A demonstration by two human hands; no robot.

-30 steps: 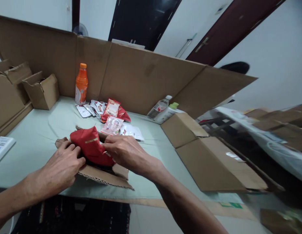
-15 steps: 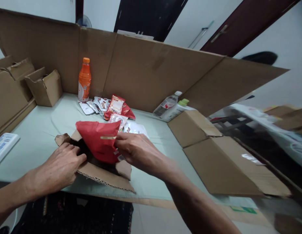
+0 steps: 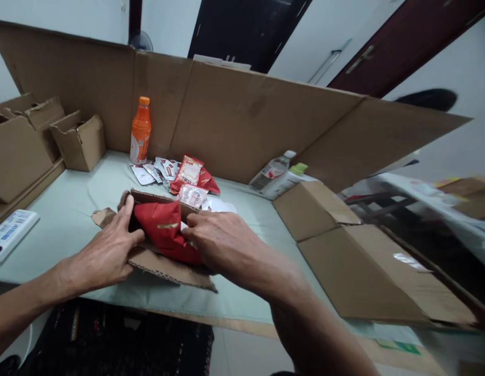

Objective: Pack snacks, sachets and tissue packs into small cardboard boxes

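Packet (image 3: 160, 224) (red) has been lowered since half a second ago; it was tilted up over the open carton (image 3: 172, 269), and is now seated deeper between the flaps, near the bench's (image 3: 246, 292) near edge. Left hand (image 3: 107, 248) has been shifted up onto the carton's left end; fingers partly spread, wall grip cannot be told. Right hand (image 3: 229, 240) is bent over the packet's right end, fingers closed on it, tips partly hidden. Judged: packet is being worked into the carton, not yet released. Bench is covered with pale green cloth. Toward the far edge: orange bottle (image 3: 141, 130) upright, silver sachets (image 3: 144, 175) and red packs (image 3: 187, 171) heaped beside it; clear bottle (image 3: 272, 172) leaning farther right. Left edge is lined with small boxes (image 3: 85, 143), right edge with a large box (image 3: 356, 271). Far side is screened by cardboard (image 3: 234, 115); dark cabinet (image 3: 242, 31) and maroon door (image 3: 415, 52) are seen behind.
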